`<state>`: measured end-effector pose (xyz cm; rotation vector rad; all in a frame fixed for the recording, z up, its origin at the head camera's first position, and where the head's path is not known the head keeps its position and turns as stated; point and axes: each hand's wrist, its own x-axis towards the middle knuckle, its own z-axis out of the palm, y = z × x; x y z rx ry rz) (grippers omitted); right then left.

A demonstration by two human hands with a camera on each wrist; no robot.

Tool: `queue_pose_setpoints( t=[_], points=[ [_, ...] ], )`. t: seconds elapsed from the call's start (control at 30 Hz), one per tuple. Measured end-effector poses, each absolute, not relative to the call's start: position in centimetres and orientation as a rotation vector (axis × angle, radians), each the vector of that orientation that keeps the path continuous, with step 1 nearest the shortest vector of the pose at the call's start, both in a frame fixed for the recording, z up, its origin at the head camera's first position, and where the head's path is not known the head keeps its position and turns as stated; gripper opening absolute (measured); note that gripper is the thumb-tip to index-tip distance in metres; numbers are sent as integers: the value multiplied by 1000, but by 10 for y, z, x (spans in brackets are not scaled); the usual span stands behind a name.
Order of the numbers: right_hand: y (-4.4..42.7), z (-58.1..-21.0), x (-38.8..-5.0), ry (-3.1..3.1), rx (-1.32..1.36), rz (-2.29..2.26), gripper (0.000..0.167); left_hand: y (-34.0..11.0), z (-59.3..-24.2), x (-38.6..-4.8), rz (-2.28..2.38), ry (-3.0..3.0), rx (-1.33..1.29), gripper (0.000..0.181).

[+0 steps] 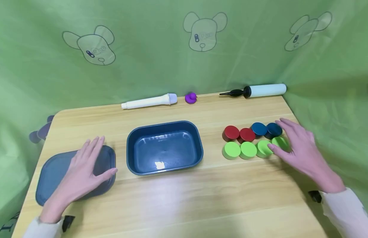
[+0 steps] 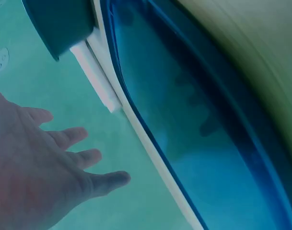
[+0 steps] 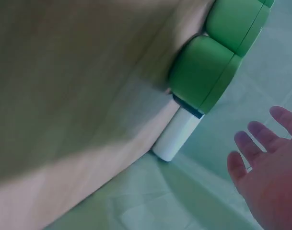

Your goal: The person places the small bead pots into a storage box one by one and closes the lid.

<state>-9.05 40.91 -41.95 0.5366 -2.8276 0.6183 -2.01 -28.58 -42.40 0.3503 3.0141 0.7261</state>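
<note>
In the head view my left hand [image 1: 82, 170] hovers over a flat dark blue lid or tray [image 1: 57, 167], fingers straight and thumb spread, holding nothing. The left wrist view shows that palm beside the lid's shiny surface [image 2: 184, 124]. At the right, my right hand [image 1: 303, 152] reaches over the end of a group of round pieces, its fingers loosely spread. Nearest to it are a dark blue piece [image 1: 274, 130] and a light green piece [image 1: 280, 143], partly covered by the hand. In the right wrist view the fingers stand apart from the green pieces [image 3: 201, 72].
A deep blue box [image 1: 164, 148] stands mid-table. Left of my right hand are several green pieces [image 1: 231, 150], two red ones [image 1: 230, 133] and another blue one [image 1: 259, 129]. Along the back edge lie a white stick [image 1: 148, 101], a purple duck [image 1: 191, 98] and a hand pump [image 1: 265, 90].
</note>
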Motion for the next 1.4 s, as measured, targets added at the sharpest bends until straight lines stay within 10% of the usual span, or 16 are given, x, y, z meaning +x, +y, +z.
queue_pose_setpoints(
  t=[1.4],
  points=[
    [448,-444,-67,-3025,71,981,73,-237,-451,-47,837,2824,525,121]
  ],
)
